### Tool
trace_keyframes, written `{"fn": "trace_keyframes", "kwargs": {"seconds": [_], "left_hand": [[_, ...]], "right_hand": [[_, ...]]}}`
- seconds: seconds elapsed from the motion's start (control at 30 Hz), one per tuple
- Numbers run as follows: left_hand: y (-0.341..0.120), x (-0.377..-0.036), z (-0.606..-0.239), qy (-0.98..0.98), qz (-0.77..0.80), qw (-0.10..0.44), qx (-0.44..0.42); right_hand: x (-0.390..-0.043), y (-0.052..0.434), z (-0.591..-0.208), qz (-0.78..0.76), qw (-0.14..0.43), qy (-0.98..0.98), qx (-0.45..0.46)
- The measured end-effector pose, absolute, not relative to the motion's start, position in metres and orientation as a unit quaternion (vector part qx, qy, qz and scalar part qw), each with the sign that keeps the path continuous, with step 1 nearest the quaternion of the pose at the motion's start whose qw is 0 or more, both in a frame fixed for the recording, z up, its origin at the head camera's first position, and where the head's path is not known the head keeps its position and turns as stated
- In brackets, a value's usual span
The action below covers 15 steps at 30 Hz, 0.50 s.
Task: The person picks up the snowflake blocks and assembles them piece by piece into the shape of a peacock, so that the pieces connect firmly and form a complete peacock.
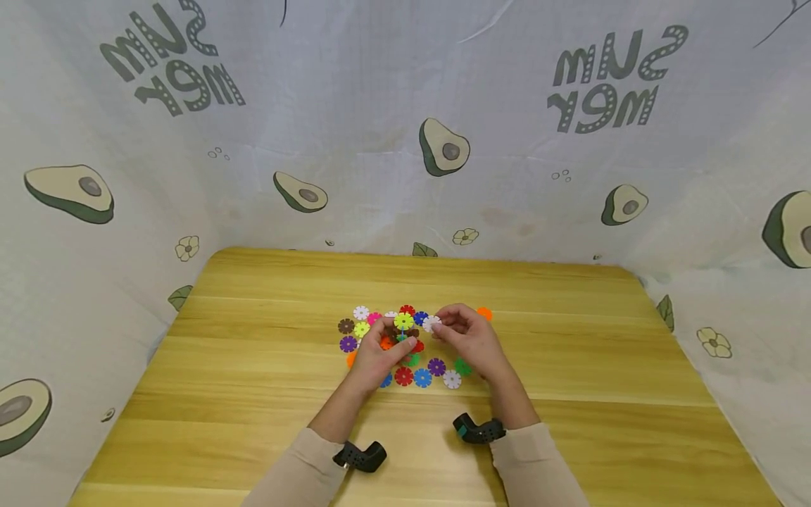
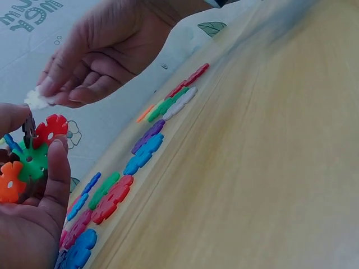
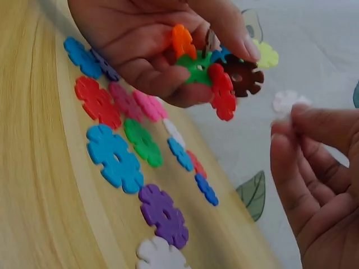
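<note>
My left hand [image 1: 378,355] grips a cluster of snowflake discs slotted together, held above the table. In the right wrist view a green disc [image 3: 196,68] sits at its middle, with orange, red and brown discs [image 3: 244,77] around it. A yellow disc [image 1: 403,321] stands out at the cluster's far end, beside a blue piece. My right hand [image 1: 472,339] pinches a white snowflake disc [image 1: 431,323] between thumb and forefinger, just to the right of the cluster and apart from it. Part of the cluster is hidden behind the left hand's fingers.
Loose snowflake discs lie flat on the wooden table [image 1: 253,394] beneath and around the hands, among them a red disc [image 1: 403,376], a purple disc [image 1: 436,367] and a white disc [image 1: 452,379]. An orange disc [image 1: 484,314] lies beyond the right hand. A printed curtain [image 1: 380,84] hangs behind.
</note>
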<state>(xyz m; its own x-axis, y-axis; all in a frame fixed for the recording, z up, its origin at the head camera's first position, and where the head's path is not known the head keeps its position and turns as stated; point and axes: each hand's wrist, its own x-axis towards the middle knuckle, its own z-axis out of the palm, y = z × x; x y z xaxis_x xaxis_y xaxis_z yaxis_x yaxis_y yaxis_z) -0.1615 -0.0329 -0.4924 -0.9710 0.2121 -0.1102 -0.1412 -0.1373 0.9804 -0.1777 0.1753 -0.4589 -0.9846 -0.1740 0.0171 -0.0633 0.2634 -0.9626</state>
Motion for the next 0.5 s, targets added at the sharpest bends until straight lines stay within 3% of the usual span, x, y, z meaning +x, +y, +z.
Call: {"fn": "trace_keyframes", "kwargs": {"seconds": [0.5], "left_hand": [[-0.0345, -0.1607, -0.4907, 0.657, 0.747, 0.1, 0.022]], "right_hand": [[-0.1753, 0.165, -0.458, -0.626, 0.057, 0.773, -0.085]]}}
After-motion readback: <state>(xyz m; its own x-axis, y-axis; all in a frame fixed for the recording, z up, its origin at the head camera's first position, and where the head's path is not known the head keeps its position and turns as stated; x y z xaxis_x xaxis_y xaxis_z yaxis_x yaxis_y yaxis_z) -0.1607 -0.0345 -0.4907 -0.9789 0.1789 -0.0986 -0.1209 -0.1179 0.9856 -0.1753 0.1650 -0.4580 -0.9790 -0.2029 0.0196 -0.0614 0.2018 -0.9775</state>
